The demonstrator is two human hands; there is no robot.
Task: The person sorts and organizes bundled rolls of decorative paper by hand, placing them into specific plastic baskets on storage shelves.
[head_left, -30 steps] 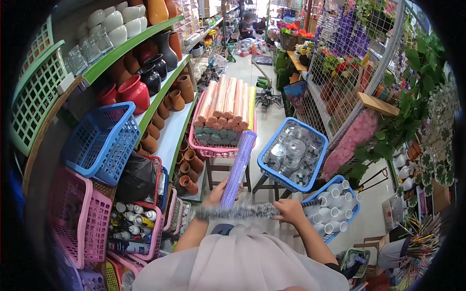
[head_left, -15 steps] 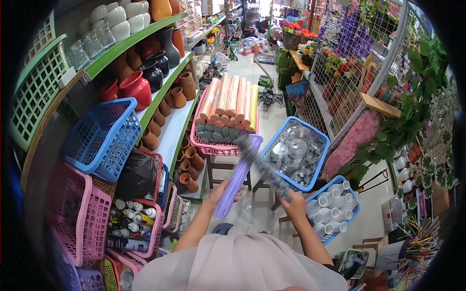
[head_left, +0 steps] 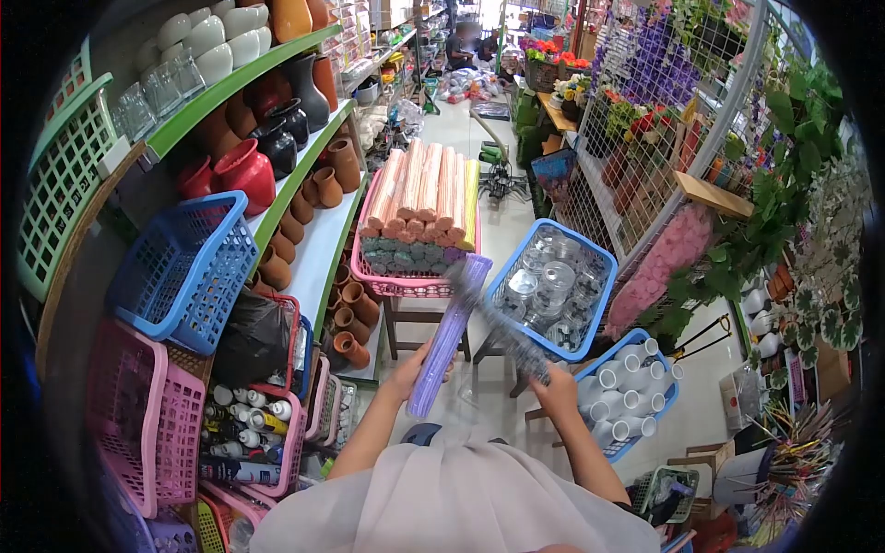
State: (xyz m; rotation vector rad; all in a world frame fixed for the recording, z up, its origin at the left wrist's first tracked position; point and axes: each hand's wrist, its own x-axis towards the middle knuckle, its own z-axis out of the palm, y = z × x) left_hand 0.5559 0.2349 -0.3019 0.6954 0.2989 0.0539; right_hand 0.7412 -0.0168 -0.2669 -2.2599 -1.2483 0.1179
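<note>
My left hand (head_left: 412, 376) is closed around the lower part of a long purple roll (head_left: 446, 346), which looks wrapped in clear plastic and tilts up to the right. In my right hand (head_left: 555, 394) is a grey, fluffy-looking duster (head_left: 510, 336), blurred by motion. Its far end crosses the upper part of the purple roll; whether it touches cannot be told. Just beyond stands a pink basket (head_left: 392, 288) stacked with peach-striped rolls (head_left: 426, 189), grey-green rolls (head_left: 406, 255) and a yellow roll (head_left: 471, 207).
To the right, a blue basket (head_left: 590, 241) holds clear plastic containers, and a lower blue basket (head_left: 666, 405) holds white cups. Shelves (head_left: 304, 241) with clay pots line the left. A wire rack (head_left: 636, 157) with artificial flowers stands right. People (head_left: 466, 51) sit far down the aisle.
The view has shifted slightly, moving the surroundings a little left. Both hands keep their holds, and the duster stays blurred across the purple roll's upper part.
</note>
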